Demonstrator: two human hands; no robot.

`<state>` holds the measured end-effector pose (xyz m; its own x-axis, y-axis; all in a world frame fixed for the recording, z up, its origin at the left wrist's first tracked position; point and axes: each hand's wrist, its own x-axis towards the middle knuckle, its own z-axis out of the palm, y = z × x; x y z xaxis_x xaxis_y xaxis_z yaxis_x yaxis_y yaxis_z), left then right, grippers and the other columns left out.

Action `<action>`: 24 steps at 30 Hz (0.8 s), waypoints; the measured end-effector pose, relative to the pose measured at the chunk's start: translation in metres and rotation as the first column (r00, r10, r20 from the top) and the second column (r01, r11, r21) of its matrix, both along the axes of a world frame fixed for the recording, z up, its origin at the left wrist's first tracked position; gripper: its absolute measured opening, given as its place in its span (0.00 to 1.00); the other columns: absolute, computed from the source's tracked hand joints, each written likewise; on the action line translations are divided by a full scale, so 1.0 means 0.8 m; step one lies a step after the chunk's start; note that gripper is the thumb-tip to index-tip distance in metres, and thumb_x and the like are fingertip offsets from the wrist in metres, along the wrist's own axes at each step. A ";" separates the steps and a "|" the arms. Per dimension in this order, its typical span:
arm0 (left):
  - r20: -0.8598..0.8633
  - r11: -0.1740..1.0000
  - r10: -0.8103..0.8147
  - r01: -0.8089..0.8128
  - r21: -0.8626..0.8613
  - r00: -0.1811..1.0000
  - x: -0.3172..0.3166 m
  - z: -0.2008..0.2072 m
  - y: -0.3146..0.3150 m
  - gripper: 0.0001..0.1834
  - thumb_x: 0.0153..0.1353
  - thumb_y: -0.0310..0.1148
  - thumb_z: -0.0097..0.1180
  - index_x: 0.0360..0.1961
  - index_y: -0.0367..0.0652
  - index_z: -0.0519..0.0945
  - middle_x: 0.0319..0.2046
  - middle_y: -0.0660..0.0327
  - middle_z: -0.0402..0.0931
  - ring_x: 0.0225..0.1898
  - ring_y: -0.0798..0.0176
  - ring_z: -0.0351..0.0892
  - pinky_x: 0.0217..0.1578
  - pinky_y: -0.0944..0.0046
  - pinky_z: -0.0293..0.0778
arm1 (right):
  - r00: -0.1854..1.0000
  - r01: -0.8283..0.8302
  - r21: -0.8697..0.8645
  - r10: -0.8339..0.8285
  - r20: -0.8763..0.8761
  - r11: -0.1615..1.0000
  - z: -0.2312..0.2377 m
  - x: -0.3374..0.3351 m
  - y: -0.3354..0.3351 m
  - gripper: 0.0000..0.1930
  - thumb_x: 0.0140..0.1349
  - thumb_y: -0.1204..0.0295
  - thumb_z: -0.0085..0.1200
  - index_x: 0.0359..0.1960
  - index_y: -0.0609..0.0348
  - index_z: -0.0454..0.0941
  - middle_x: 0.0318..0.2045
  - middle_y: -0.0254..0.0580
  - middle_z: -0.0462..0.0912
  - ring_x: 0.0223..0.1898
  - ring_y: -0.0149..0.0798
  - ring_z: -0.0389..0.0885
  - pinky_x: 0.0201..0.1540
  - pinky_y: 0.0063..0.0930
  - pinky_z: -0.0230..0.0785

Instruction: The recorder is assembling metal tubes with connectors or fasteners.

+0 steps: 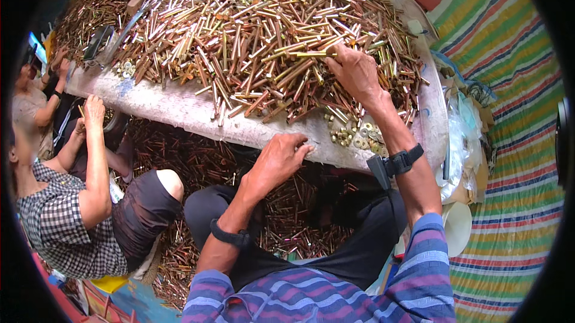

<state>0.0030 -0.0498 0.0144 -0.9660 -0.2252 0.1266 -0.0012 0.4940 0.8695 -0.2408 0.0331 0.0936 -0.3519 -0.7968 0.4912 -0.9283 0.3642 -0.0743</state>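
A broad heap of brassy and copper-coloured metal rods (pixel 239 47) covers the padded table (pixel 179 107). Above its right part, my right hand (pixel 357 74) is closed in a pinch on a long golden metal rod (pixel 312 54) that points left from the fingertips. My left hand (pixel 277 161) is at the table's near edge, fingers curled with the thumb against them; what they hold, if anything, is too small to make out. Between my hands, near the edge, lie small brass nuts (pixel 341 136) and flat washers (pixel 365 137).
Many more rods (pixel 173 149) lie below the table. At left sits a co-worker in a checked shirt (pixel 66 221), hands raised at the table edge; another person (pixel 39 95) is beyond. Clear plastic bags (pixel 458 143) hang at right before a striped sheet (pixel 515 161).
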 end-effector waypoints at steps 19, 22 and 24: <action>0.063 0.749 -0.036 -0.015 0.663 0.997 -0.014 0.006 0.014 0.25 0.75 0.47 0.49 0.42 0.30 0.82 0.30 0.56 0.83 0.30 0.65 0.86 0.23 0.69 0.82 | 0.347 0.059 -0.099 0.073 0.935 0.993 -0.047 0.176 0.128 0.13 0.65 0.67 0.60 0.44 0.64 0.84 0.27 0.40 0.86 0.26 0.26 0.80 0.31 0.24 0.73; 0.171 0.680 -0.004 -0.123 0.723 0.985 -0.014 0.014 0.017 0.24 0.76 0.47 0.47 0.47 0.31 0.78 0.31 0.54 0.83 0.30 0.59 0.87 0.22 0.66 0.84 | 0.604 0.177 0.036 -0.137 0.785 0.984 -0.046 0.146 0.168 0.16 0.65 0.65 0.59 0.50 0.60 0.83 0.29 0.49 0.86 0.29 0.36 0.86 0.34 0.32 0.76; 0.160 0.679 -0.027 -0.099 0.727 0.987 -0.016 0.015 0.017 0.25 0.76 0.49 0.45 0.48 0.31 0.75 0.30 0.52 0.83 0.29 0.56 0.88 0.18 0.65 0.82 | 0.784 0.248 0.051 -0.231 0.576 0.968 -0.063 0.119 0.195 0.16 0.63 0.65 0.61 0.49 0.60 0.82 0.31 0.52 0.86 0.33 0.50 0.87 0.36 0.40 0.77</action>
